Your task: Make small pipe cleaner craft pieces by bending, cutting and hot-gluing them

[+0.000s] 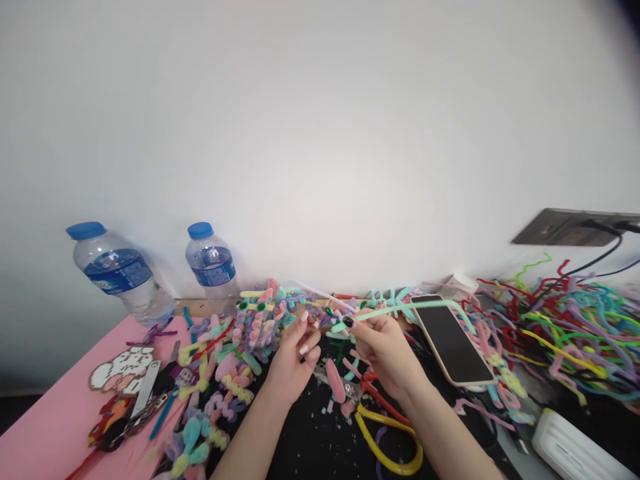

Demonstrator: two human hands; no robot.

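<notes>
Open wall (320,133) above table edge (196,307); right hand (390,350) tight on green stem (400,308), left hand (294,350), grip unclear.

A matt, fuzzy chenille finish is seen on the mint pipe cleaner (420,306) at four o'clock and on the tangled pipe cleaners (595,333) between three and four; a dark, glossy, glass-like screen is shown by the phone (453,343) at four; clear, shiny plastic is seen in the bottles (213,267) at nine; bare metal is joined to smooth yellow grips on the hand tool (361,416) at five; the wall (320,133) at twelve is finished smooth and matt.
</notes>
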